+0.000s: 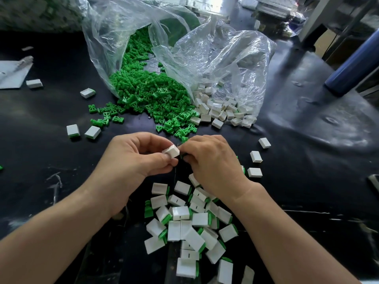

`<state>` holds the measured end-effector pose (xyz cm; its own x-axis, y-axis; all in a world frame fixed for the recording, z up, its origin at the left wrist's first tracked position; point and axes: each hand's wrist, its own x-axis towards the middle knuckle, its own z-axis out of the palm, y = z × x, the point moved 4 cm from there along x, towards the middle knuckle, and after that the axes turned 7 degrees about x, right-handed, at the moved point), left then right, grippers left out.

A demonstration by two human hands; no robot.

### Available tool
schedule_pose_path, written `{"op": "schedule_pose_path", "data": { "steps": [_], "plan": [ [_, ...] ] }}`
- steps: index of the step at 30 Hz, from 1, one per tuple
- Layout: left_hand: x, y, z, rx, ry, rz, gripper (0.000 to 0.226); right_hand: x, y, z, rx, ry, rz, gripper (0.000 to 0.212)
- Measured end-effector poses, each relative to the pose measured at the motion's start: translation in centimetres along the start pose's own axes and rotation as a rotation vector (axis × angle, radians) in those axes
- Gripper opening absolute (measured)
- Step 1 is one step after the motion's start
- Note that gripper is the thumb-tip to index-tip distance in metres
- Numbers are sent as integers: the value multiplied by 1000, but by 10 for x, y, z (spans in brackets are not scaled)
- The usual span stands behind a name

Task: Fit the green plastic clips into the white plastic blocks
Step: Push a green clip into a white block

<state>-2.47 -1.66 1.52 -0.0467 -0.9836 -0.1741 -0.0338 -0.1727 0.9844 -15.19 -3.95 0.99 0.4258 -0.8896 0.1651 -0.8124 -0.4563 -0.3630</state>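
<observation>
Ahead, clear bags, spilled green clips, white blocks.

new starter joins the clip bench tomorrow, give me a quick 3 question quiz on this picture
1. True or false: the left hand pinches a white block.
2. The loose green clips spill from: A a clear plastic bag, B a cardboard box, C a metal tray.
3. Fill in: the heap of fitted blocks lies ____ the person than the clear plastic bag.

Key: 1 true; 2 A; 3 nearer.
</observation>
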Motion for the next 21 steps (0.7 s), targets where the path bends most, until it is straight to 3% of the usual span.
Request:
{"op": "schedule_pose_path", "data": {
  "steps": [4,8,10,13,19,21],
  "plan": [
    [-1,0,0,-3,-23,-9,31,-1,1,-1,46,2,22,37],
    [-1,1,0,47,-4,-8,25,-3,6,-4,101,30,63,23],
    [0,1,-1,66,17,-3,24,-4,9,-11,193,111,116,18],
    [0,2,0,15,4,-9,24,-5,13,-21,355,222,180,30],
    [0,0,-1,80,9,23,23,-10,10,-24,570,250,194,14],
    [0,1,-1,103,2,47,21,-11,8,-25,686,252,200,21]
  ]
}}
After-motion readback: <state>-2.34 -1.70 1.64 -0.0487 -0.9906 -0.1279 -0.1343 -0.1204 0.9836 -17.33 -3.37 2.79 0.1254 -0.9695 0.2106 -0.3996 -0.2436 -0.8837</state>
